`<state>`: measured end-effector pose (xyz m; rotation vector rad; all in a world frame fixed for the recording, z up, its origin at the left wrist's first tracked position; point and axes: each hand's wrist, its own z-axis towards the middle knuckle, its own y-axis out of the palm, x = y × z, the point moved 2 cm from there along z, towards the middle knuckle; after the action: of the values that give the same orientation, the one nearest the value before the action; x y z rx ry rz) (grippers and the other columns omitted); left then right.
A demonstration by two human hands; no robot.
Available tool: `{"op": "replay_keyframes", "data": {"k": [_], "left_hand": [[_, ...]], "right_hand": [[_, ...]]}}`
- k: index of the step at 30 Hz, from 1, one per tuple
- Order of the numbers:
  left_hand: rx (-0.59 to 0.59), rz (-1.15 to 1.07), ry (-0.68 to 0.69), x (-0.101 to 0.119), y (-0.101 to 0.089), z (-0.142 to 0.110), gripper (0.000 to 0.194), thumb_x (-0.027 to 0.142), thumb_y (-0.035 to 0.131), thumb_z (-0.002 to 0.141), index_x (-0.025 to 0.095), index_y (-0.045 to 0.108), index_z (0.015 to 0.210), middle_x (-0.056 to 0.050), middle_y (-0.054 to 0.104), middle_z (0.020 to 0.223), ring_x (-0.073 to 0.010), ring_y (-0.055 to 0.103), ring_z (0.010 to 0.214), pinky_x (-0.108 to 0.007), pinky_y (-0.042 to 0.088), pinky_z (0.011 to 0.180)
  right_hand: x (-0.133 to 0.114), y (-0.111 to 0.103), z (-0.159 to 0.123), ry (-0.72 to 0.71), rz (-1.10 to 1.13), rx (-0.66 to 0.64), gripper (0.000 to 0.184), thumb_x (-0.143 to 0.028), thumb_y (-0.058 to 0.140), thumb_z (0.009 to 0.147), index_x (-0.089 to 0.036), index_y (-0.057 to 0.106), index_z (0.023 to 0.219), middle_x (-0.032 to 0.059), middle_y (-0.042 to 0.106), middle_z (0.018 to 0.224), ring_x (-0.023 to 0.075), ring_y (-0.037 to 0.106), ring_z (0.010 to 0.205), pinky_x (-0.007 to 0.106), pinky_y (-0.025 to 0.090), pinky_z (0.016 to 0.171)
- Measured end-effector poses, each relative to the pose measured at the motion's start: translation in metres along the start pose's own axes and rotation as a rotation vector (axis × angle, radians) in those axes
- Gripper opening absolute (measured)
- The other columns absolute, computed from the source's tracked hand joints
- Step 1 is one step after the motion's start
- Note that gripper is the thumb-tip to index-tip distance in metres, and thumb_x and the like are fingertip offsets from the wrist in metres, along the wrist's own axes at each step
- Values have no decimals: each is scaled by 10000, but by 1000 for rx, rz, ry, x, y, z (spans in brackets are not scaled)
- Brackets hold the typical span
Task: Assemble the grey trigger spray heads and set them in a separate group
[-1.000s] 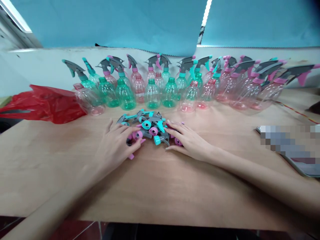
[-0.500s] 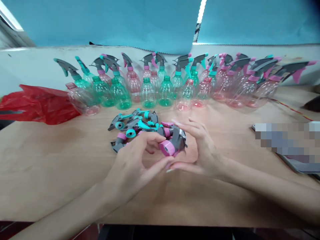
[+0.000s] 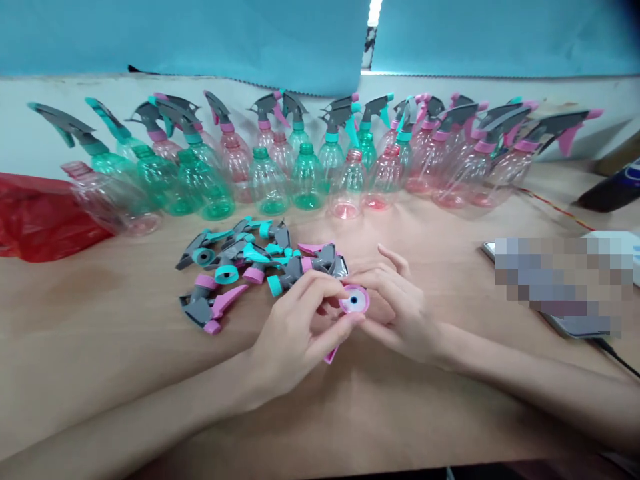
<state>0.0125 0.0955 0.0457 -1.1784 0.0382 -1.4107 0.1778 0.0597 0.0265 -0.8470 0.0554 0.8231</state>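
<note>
Between my two hands is a trigger spray head, its pink collar (image 3: 355,301) facing me so that the white inside and dark centre hole show. My left hand (image 3: 290,337) pinches the collar between thumb and fingers. From the other side, my right hand (image 3: 407,310) closes its fingers round the head, hiding most of the grey body. A bit of pink trigger (image 3: 331,353) sticks out below. Just behind my hands lies a loose pile of grey spray heads (image 3: 235,253) with teal or pink collars and triggers.
Open green bottles (image 3: 307,180) and open pink bottles (image 3: 347,190) stand across the table (image 3: 125,313). Behind them are several bottles with spray heads on. A red plastic bag (image 3: 50,223) lies left. On the right are a phone (image 3: 575,327), a cable (image 3: 620,360) and a dark bottle (image 3: 613,189).
The spray head has turned so its collar opening faces me. My right hand's fingers have closed in round it. The view has shifted rightward, bringing more of the dark bottle in.
</note>
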Motion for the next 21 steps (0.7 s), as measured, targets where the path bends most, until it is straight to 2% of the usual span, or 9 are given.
{"op": "replay_keyframes", "data": {"k": [4,8,13,16,21], "left_hand": [[6,127,101,-3,-1,0,162,248,596,843,226,566,1001,-31,571,974,-152,584,890,-287,516,785],[99,143,205,-4,-3,-4,183,247,592,845,235,581,1027,-42,579,956,-152,598,862,-269,540,734],[71,220,309,-7,-4,-11,301,176,529,860,244,544,1154,-69,586,1083,-162,612,922,-270,558,760],[76,267,348,-12,-4,-12,363,143,526,846,215,512,1202,-91,571,1137,-172,612,953,-281,555,793],[57,274,352,-17,-3,-8,297,98,502,858,160,520,1147,-84,616,1059,-158,606,970,-271,526,854]], "right_hand": [[-2,2,1,10,5,30,303,-339,556,851,-212,541,1125,31,694,962,187,630,942,499,194,1089],[-5,4,0,-20,29,106,332,-318,521,885,-216,502,1201,16,708,951,162,639,926,472,172,1103],[-3,-1,0,-74,-74,174,270,-242,570,854,-265,522,1118,-16,710,1000,149,656,917,455,155,1110],[-3,-5,5,-108,-115,194,209,-226,598,821,-264,547,1020,-25,718,972,159,671,891,455,183,1098],[-4,-7,12,-156,-146,158,206,-204,613,766,-225,594,970,-15,733,869,166,679,867,456,160,1105]]}}
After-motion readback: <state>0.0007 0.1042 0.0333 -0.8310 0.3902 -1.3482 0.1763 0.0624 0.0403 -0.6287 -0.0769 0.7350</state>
